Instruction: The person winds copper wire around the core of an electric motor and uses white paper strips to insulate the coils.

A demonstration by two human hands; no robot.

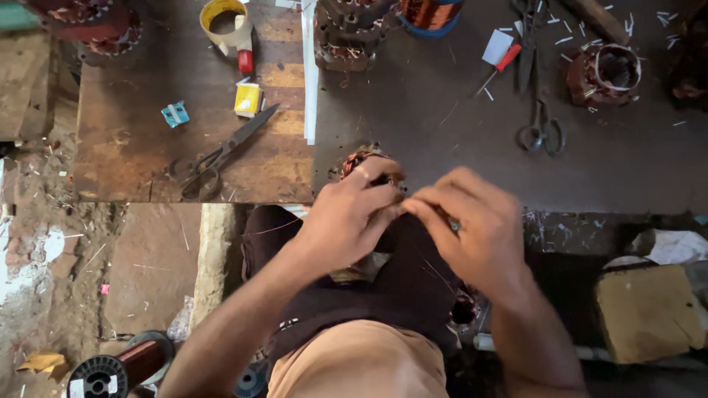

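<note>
Head view, looking straight down: I am logging both hands meeting at the near edge of the bench (pixel 442 133).

- Left hand (pixel 346 221): I am curling its fingers closed over a small wound stator (pixel 363 161), copper windings showing just above the knuckles. The stator is sitting at the bench edge, mostly hidden by the hand.
- Right hand (pixel 472 228): I am pinching its thumb and forefinger together just beside the left fingertips; what they are pinching is too small to tell.
- Large scissors (pixel 221 155): lying tilted on the brown board (pixel 125 140) to the left, well apart from the hands.
- Yellow tape roll (pixel 225 22), a small yellow box (pixel 248 99) and a blue scrap (pixel 175 113): lying on the same board.
- Small scissors (pixel 543 131): resting on the dark bench to the right, beyond my right hand.
- Red-handled screwdriver (pixel 500 66): lying near those scissors.
- Second stator (pixel 606 72): standing at the far right, white paper slivers scattered round it.
- Copper wire spool (pixel 118 368): lying on the floor at lower left.
</note>
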